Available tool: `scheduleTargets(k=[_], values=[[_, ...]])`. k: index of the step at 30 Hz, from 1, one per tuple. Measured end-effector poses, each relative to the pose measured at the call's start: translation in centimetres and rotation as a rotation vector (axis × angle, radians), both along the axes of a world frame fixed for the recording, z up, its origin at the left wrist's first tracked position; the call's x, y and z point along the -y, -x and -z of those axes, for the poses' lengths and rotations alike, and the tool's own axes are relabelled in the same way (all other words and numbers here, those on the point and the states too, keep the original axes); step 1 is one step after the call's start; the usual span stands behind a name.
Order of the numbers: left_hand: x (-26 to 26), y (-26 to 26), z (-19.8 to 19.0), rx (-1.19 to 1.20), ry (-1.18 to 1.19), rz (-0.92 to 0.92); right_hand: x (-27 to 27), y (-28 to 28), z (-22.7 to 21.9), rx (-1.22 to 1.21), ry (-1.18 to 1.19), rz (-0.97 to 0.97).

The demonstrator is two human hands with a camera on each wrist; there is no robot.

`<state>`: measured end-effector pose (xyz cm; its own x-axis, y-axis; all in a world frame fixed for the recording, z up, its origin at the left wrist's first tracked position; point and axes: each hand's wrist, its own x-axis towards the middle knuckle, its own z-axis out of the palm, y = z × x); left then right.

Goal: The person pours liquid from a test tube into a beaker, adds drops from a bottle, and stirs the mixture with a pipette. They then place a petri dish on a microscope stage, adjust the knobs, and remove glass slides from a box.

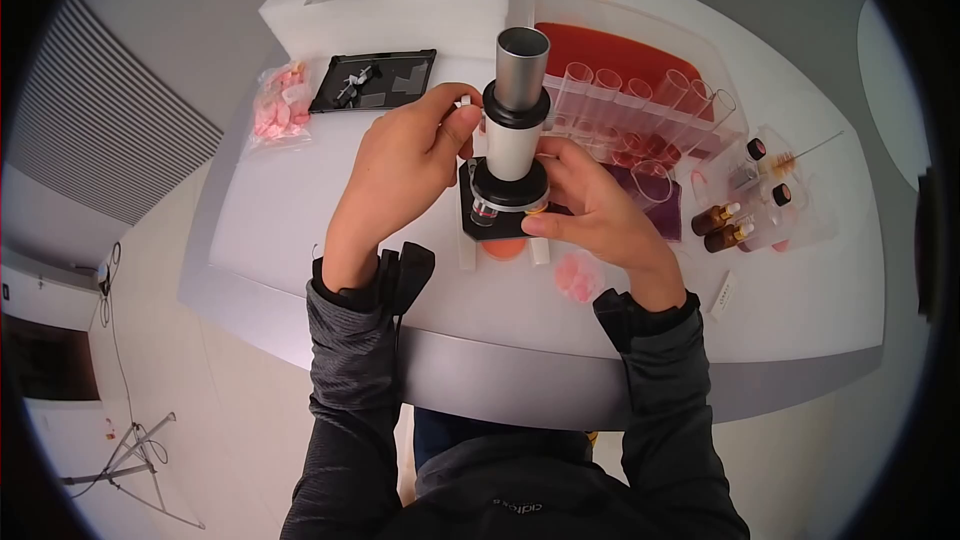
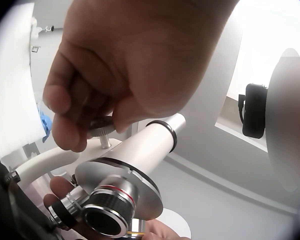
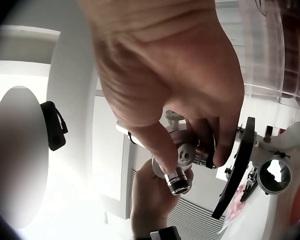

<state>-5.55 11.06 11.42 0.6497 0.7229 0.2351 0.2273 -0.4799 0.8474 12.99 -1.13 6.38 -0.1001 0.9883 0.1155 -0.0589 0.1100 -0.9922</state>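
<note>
A white microscope with a silver eyepiece tube stands upright in front of me. My left hand is at the left of its tube; in the left wrist view its fingers and thumb pinch a knurled focus knob. Lower on the other side, my right hand holds the revolving nosepiece. Its thumb lies by one objective lens, and its fingers curl by another. A third objective points down close to the left wrist camera. Below the lenses is the black stage.
Behind the right hand stand several clear test tubes before a bin of red material. Brown dropper bottles are at the right. A black tray and a bag of pink pieces lie left. Pink material sits near the front.
</note>
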Motion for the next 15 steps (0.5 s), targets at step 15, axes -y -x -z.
scheduleTargets(k=[15], values=[[0.16, -0.05, 0.03, -0.005, 0.001, -0.010, 0.40, 0.77, -0.04, 0.068, -0.033, 0.054]])
